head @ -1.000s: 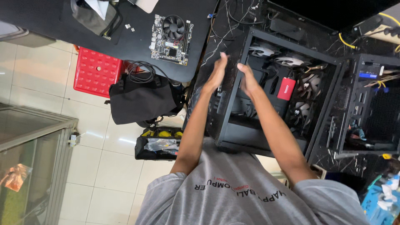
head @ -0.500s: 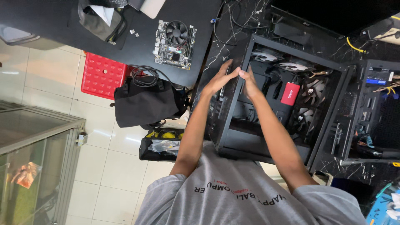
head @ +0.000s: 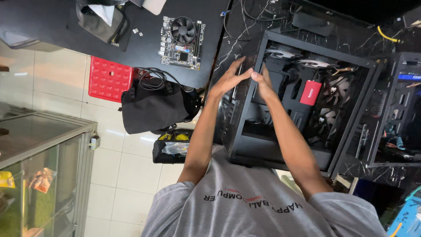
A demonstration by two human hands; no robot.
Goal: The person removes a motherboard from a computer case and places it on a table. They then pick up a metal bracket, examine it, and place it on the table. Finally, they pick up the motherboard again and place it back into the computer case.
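While both hands meet at its upper front edge, the black computer case (head: 280,127) lies open on the dark marble-patterned counter (head: 237,39), its side panel off so the inside shows. Within it sit pale fans (head: 307,61) near the top, a small red drive (head: 310,92) fixed to the inner wall, and darker fans further right among loose cables. The left hand (head: 230,79) rests flat against the case's outer front frame, fingers stretched long and close together, holding nothing. The right hand (head: 264,83) reaches just inside the frame, its fingers pressed against the left fingertips; whether it pinches anything cannot be told, since the frame hides part of it.

Beside the case on the right stands a second open black chassis (head: 394,109), touching or nearly so. To the left, a black counter (head: 52,39) carries a bare motherboard (head: 182,41) with a round cooler fan, and a grey pouch (head: 101,22) further left. Under that counter a red plastic stool (head: 109,79) and a black bag (head: 153,107) with a coiled cable sit on the tiled floor. A glass cabinet (head: 44,175) fills the lower left corner.
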